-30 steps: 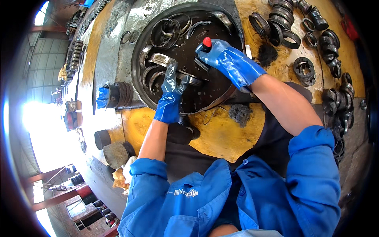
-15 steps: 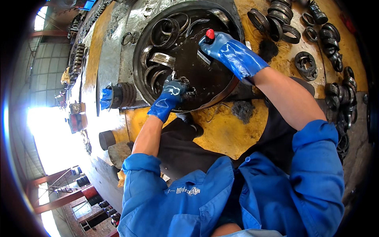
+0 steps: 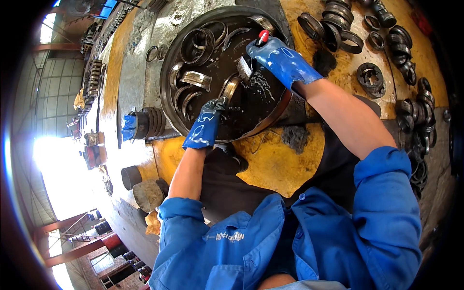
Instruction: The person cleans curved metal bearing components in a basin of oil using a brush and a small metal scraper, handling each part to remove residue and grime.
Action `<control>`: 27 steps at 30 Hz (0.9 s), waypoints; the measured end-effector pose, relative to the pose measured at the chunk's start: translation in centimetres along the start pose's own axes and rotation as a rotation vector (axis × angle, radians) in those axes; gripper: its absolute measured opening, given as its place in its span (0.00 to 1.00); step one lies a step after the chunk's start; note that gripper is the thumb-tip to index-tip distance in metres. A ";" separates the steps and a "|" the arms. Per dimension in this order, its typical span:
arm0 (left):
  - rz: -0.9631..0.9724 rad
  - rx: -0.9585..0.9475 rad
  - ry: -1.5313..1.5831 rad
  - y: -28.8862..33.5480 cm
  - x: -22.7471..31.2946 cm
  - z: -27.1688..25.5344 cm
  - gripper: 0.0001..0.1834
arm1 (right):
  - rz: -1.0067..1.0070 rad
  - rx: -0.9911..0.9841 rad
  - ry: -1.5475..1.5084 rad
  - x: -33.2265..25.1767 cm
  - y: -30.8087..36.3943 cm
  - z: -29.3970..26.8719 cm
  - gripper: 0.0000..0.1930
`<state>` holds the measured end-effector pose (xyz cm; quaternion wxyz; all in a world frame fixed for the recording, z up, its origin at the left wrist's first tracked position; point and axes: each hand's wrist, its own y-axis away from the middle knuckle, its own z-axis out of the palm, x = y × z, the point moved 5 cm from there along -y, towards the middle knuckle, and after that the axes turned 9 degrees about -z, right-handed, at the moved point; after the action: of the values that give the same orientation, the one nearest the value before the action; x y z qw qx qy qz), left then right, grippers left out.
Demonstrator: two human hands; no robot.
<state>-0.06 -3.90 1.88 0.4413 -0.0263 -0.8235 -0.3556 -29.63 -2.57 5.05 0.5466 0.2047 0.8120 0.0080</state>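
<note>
A wide round metal pan (image 3: 166,99) of dark liquid stands in front of me. My left hand (image 3: 209,120), in a blue rubber glove, is closed on a shiny metal ring (image 3: 229,88) tilted up in the liquid. My right hand (image 3: 276,55), gloved alike, grips a brush with a red-tipped handle (image 3: 263,36). Its pale bristles (image 3: 245,69) hang just right of the ring, with foamy streaks beside them; whether they touch it I cannot tell. Several other metal rings (image 3: 195,79) rest along the pan's left and far sides, partly in the liquid.
Stacks of dark rings (image 3: 338,17) and a slotted round part (image 3: 371,79) lie on the right. A dark fibrous clump (image 3: 295,138) sits on the yellow surface near the pan. Left of the pan are a ribbed cylinder (image 3: 153,122) and a short tube (image 3: 131,177).
My left hand has raised the ring higher out of the liquid, and more of it shows. The brush has shifted slightly, its bristles now plainly visible near the ring, with fresh splashes.
</note>
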 end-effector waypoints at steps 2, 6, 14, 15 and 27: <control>-0.051 0.074 -0.123 0.3 -0.3 -1.5 0.19 | 0.119 0.041 -0.066 -1.7 1.8 -0.5 0.24; -0.074 0.087 0.040 1.4 1.4 -0.7 0.23 | 0.086 0.095 -0.581 0.0 1.0 1.5 0.21; 0.149 0.119 0.033 0.9 0.7 -1.0 0.21 | 0.242 0.058 -0.881 2.7 -2.7 7.3 0.18; 0.127 0.123 0.027 1.0 0.4 -1.3 0.21 | 0.246 0.046 -0.879 2.3 -2.6 7.7 0.18; 0.054 0.021 -0.114 -4.8 -2.0 -2.2 0.23 | 0.163 -0.066 -0.230 -4.3 3.7 7.8 0.17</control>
<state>0.99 -8.27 -1.50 0.4033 -0.0643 -0.8501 -0.3326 -20.13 -2.32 6.59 0.6400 0.2516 0.7239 0.0557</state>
